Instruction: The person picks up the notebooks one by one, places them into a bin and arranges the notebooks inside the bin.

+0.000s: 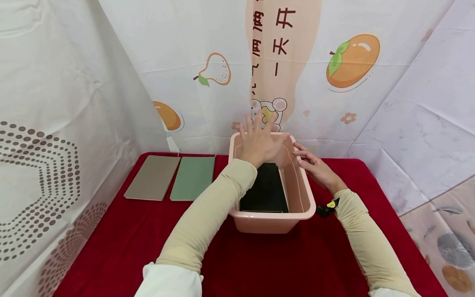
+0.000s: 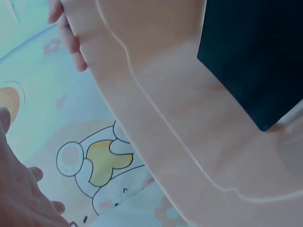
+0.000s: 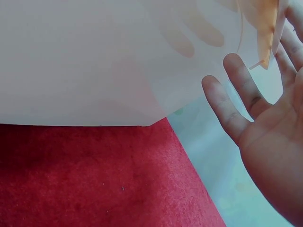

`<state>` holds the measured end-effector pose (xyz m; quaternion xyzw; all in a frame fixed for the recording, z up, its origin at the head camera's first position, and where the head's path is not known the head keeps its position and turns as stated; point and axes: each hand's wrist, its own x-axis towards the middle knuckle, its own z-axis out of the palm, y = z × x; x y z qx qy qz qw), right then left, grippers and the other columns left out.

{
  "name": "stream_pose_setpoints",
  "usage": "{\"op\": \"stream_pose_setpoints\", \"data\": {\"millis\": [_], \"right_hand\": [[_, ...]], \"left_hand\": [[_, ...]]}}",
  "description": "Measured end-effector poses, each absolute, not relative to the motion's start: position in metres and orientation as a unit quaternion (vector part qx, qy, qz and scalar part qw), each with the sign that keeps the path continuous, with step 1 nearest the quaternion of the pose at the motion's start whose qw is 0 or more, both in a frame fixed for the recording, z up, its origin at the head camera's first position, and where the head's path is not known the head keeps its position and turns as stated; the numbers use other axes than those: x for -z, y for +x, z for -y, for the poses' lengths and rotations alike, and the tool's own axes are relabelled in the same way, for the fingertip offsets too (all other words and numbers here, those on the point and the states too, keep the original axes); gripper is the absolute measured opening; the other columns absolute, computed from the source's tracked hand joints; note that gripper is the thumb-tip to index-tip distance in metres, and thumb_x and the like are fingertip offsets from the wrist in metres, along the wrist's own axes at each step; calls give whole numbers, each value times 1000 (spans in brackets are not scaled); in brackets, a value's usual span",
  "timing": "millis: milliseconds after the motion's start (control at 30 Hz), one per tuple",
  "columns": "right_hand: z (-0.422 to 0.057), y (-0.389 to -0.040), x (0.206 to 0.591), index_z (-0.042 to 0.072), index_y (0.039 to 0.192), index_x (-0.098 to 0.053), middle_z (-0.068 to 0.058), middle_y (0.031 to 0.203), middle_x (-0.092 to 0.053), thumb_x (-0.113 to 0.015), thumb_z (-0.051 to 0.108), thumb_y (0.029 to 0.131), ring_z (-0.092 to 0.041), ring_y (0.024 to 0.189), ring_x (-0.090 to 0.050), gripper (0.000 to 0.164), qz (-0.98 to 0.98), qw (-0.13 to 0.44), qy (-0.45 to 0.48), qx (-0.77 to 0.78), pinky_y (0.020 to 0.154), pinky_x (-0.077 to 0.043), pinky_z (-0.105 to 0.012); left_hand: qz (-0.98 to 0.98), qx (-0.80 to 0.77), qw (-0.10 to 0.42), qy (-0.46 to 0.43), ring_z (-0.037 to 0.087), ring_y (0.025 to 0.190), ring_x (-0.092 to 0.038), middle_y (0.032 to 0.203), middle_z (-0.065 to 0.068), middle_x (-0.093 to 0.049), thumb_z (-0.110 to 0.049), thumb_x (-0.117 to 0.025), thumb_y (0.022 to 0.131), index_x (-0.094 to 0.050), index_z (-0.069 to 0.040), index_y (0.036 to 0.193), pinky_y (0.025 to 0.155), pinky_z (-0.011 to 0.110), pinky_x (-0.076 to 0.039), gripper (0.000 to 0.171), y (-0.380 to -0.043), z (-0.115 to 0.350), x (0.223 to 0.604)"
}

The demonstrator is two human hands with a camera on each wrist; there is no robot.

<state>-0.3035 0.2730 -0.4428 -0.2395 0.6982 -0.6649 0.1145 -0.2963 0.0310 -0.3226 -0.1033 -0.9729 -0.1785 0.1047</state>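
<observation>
A pink plastic basin [image 1: 272,227] stands on the red cloth, and a black book [image 1: 262,189] lies inside it. My left hand [image 1: 259,142] is over the basin's far part with its fingers spread, holding nothing. In the left wrist view, that hand [image 2: 23,189] shows at the lower left, and a corner of the black book [image 2: 255,61] sits at the upper right. At the basin's right rim is my right hand [image 1: 315,167], its fingertips along the outer side. The right wrist view shows this hand [image 3: 270,109] with fingers extended beside the basin wall [image 3: 94,61].
Left of the basin, a grey-brown notebook [image 1: 153,177] and a green notebook [image 1: 193,178] lie side by side on the red cloth [image 1: 111,239]. A printed white curtain [image 1: 208,37] hangs right behind the table, with more curtain at both sides.
</observation>
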Motion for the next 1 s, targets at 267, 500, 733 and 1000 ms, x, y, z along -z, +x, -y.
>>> {"op": "stream_pose_setpoints", "data": {"millis": [267, 500, 733, 1000], "right_hand": [[-272, -306, 445, 5, 143, -50, -3, 174, -4, -49, 17, 108, -29, 160, 0, 37, -689, 113, -247, 672, 104, -47, -14], [-273, -306, 447, 3, 145, -47, -4, 174, -6, -47, 16, 109, -29, 160, 0, 39, -695, 103, -250, 666, 105, -45, -13], [-273, -304, 448, 4, 144, -48, -2, 174, -6, -46, 15, 109, -24, 160, -4, 37, -696, 106, -244, 667, 105, -46, -14], [-273, -305, 448, 5, 143, -50, -2, 174, -6, -45, 14, 109, -23, 159, -4, 35, -689, 107, -240, 675, 104, -48, -15]], "left_hand": [[974, 153, 111, -122, 38, 161, 2, 175, -4, -5, -81, -31, 95, -18, -47, 161, 127, 64, -6, 76, -299, -15, 317], [976, 140, 110, -126, 36, 161, 6, 174, -9, 7, -82, -26, 94, -15, -47, 162, 127, 64, -1, 77, -305, 0, 317], [976, 140, 114, -121, 37, 161, 4, 175, -5, -4, -84, -28, 93, -11, -51, 161, 127, 63, 1, 77, -308, 13, 318], [975, 151, 116, -116, 38, 161, 5, 174, -3, -6, -81, -32, 94, -19, -45, 162, 127, 63, 0, 78, -310, 26, 321]]}}
